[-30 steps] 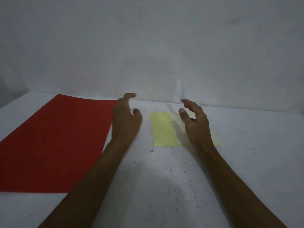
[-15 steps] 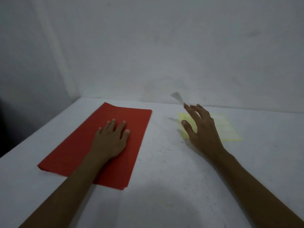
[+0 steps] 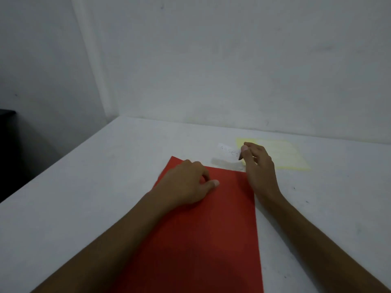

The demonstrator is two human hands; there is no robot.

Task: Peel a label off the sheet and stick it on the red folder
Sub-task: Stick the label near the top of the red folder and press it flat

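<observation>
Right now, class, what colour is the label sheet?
Pale yellow label sheet, shown in the head view.

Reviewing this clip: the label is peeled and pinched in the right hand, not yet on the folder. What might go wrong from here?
1. The label is held by one end only, in the right hand; its free end may curl or land crooked.
2. It hangs beyond the red folder, over the table, so it might touch down there first.
3. The left hand covers the folder's far part, narrowing the placement area.

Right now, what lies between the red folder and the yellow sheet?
In the head view, the right hand holding the white label over bare table.
</observation>
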